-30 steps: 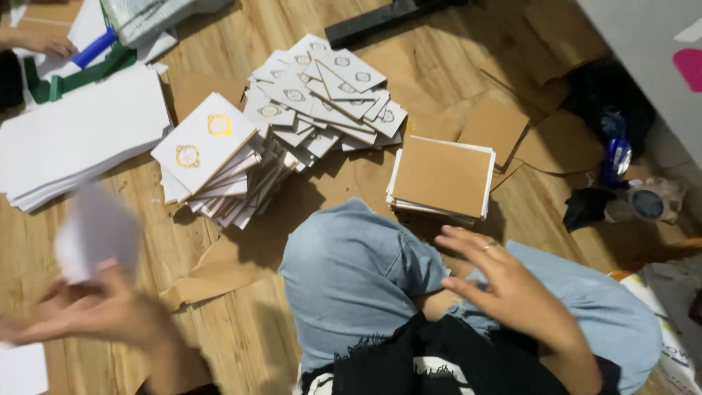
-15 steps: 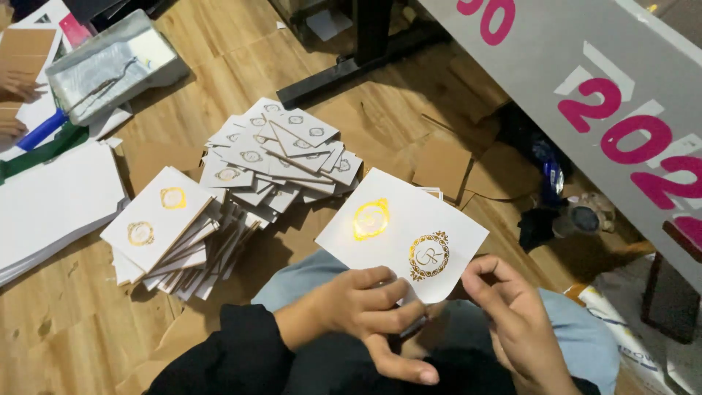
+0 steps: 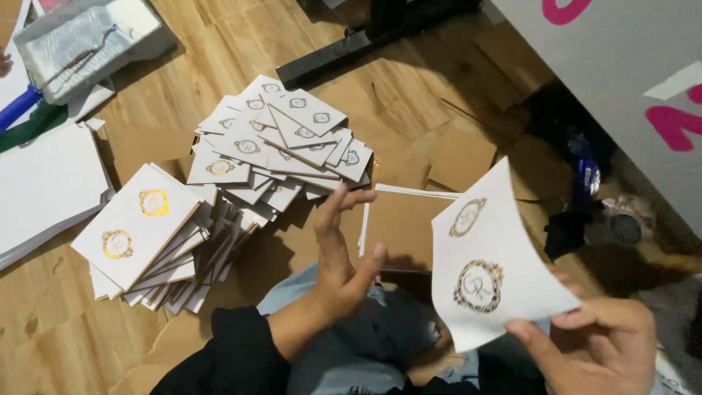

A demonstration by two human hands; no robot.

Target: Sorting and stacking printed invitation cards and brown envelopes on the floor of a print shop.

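My right hand (image 3: 603, 344) pinches the lower edge of a white card (image 3: 491, 263) with two gold round emblems, holding it up at the right. My left hand (image 3: 342, 252) is empty, fingers spread, hovering above my lap just left of a stack of brown cardboard sheets (image 3: 402, 227). A messy pile of white emblem cards (image 3: 281, 143) lies on the wooden floor beyond that hand. A second, slanted stack of the same cards (image 3: 150, 234) sits to its left.
A pile of plain white sheets (image 3: 40, 186) lies at the far left. A clear plastic box (image 3: 80, 40) and a blue pen (image 3: 18, 106) are at top left. A grey board with pink shapes (image 3: 621, 80) leans at the right, with dark items (image 3: 585, 197) below it.
Both hands held the white card over my lap; now the left hand has let go and moved left, while the right hand carries the card to the right.
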